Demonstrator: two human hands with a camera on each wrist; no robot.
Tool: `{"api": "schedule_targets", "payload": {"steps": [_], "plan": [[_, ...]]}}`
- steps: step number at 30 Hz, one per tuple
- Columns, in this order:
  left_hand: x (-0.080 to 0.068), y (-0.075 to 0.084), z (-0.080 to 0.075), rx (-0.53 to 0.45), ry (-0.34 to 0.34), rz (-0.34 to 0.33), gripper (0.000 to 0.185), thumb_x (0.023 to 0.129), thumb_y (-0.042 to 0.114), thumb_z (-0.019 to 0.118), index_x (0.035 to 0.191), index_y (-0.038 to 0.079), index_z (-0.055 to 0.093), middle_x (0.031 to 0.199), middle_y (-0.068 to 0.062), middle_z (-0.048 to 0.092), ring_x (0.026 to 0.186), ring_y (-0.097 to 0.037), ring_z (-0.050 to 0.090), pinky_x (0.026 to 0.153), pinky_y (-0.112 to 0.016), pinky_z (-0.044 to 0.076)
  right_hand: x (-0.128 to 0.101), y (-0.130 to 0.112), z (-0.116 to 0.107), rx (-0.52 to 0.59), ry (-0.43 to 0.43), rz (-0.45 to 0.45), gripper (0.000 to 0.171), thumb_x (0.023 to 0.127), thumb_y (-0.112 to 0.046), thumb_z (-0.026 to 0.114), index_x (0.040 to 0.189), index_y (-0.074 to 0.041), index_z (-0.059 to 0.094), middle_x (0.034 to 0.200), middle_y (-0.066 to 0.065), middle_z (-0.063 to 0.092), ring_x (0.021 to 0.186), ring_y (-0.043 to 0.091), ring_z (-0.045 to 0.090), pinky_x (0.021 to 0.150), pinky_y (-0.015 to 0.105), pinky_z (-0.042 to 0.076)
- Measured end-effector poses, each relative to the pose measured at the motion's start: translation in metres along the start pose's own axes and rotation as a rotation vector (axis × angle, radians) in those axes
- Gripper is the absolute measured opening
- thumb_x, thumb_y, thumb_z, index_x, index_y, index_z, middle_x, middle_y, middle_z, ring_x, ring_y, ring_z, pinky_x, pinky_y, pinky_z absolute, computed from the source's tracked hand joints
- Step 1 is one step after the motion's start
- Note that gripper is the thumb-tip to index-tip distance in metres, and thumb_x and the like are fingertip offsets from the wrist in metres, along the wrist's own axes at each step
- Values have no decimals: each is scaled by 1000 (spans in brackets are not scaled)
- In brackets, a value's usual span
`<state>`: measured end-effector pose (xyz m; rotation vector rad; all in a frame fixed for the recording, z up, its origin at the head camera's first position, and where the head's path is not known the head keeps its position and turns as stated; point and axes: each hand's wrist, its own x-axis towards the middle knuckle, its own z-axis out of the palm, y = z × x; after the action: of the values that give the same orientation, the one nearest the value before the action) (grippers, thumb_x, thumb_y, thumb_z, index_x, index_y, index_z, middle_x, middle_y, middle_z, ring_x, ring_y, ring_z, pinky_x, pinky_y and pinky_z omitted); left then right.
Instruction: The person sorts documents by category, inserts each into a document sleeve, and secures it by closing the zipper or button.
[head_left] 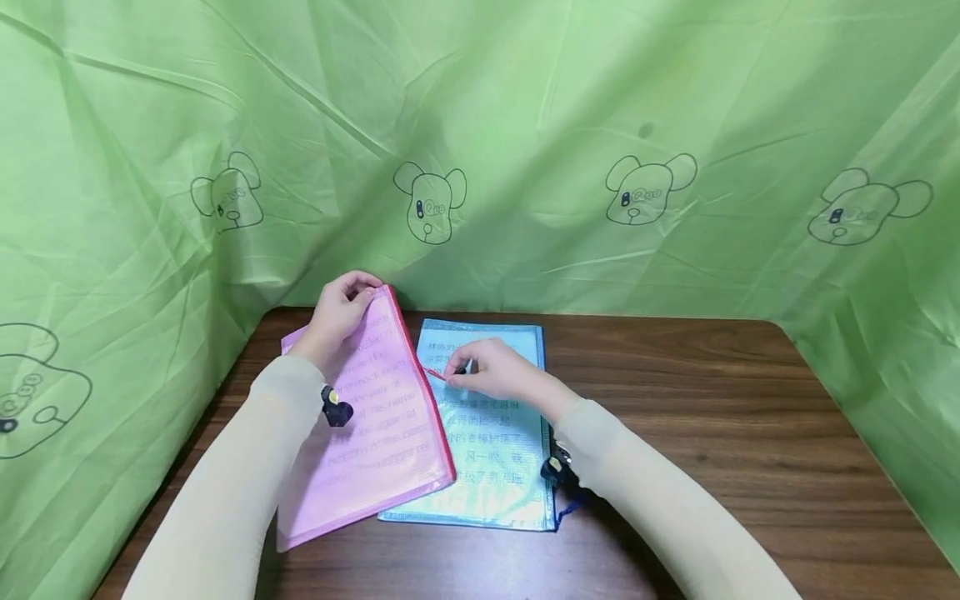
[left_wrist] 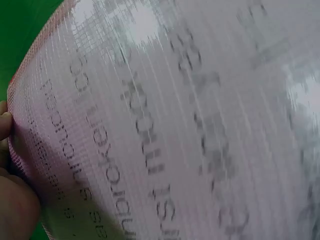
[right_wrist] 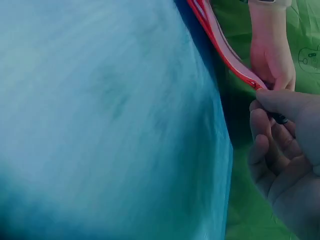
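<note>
Pink zip pouch (head_left: 375, 425): translucent mesh document pouch, printed text showing through, red zipper (head_left: 423, 392) along its right long edge. It lies on the near-left part of the wooden table (head_left: 712, 417), its near end at about 7 o'clock from the table's middle. Its far end is lifted off the surface toward 11 o'clock. The zipper edge overlaps the left margin of the blue pouch.

Blue zip pouch (head_left: 495, 450): translucent mesh, printed characters visible inside, flat on the table just right of the pink one and partly beneath it. A dark blue cord (head_left: 567, 510) trails from its near right corner at 5 o'clock.

Right hand (head_left: 491, 372): rests over the blue pouch at 3 o'clock from the pink pouch's zipper edge. Thumb and forefinger are curled together in a pinch on a small dark zipper pull (head_left: 460, 369) at the red zipper. The right wrist view shows the fingertips (right_wrist: 280, 102) meeting at the red strip (right_wrist: 220, 47).

Left hand (head_left: 341, 312): at the far end of the pink pouch, 11 o'clock from the right hand. Fingers are curled over the pouch's top corner, gripping it and holding that end raised. In the left wrist view the pink mesh (left_wrist: 175, 125) fills the frame, with the fingers (left_wrist: 6, 125) at its left edge.

Backdrop: green cloth (head_left: 525, 125) printed with outline bear heads, hung behind and to both sides of the table.
</note>
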<state>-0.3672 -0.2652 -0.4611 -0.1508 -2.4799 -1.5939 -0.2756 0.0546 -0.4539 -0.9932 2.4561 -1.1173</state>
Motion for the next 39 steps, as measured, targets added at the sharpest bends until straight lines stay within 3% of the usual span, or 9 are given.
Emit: {"api": "schedule_targets", "payload": {"steps": [5, 11, 18, 24, 31, 39], "plan": [[-3, -6, -11, -52, 95, -22, 21, 108, 5, 63, 125, 2, 75, 95, 2, 66, 90, -12, 57, 80, -24, 46, -28, 4, -4, -21, -42, -9, 7, 103, -19, 79, 106, -13, 82, 93, -6, 78, 69, 8, 63, 66, 27, 54], [-6, -14, -30, -99, 173, -56, 22, 108, 5, 62, 126, -2, 73, 91, 5, 63, 84, -9, 56, 71, -19, 46, -58, 4, -6, -4, -106, -69, 6, 102, -17, 80, 106, -15, 83, 92, -12, 75, 71, 6, 60, 65, 24, 51], [-12, -20, -52, -106, 247, -124, 20, 108, 7, 63, 124, 3, 76, 90, 9, 63, 82, -7, 55, 67, -16, 46, -84, 8, -3, 20, -225, -133, 4, 102, -15, 79, 103, -18, 82, 90, -15, 71, 74, 2, 58, 66, 21, 51], [-14, -18, -56, -76, 204, -124, 20, 110, 9, 61, 123, 5, 76, 93, 7, 62, 85, -9, 55, 69, -17, 47, -85, 4, 3, -3, -249, -122, 4, 101, -16, 81, 102, -20, 83, 91, -18, 73, 70, 0, 59, 65, 21, 52], [-13, -21, -57, 112, 92, 17, 22, 109, 11, 60, 123, 2, 76, 93, 0, 63, 87, -12, 55, 75, -22, 44, -88, -4, 5, -53, -193, -54, 16, 101, -17, 79, 117, -13, 79, 97, -15, 72, 73, 2, 61, 69, 23, 55], [-11, -22, -36, 243, -13, 83, 21, 111, 14, 60, 119, 9, 78, 106, -13, 68, 103, -24, 52, 93, -36, 38, -102, 5, -7, -87, -116, -62, 26, 101, -18, 80, 124, -8, 75, 118, 5, 74, 91, 8, 67, 85, 32, 60]]}}
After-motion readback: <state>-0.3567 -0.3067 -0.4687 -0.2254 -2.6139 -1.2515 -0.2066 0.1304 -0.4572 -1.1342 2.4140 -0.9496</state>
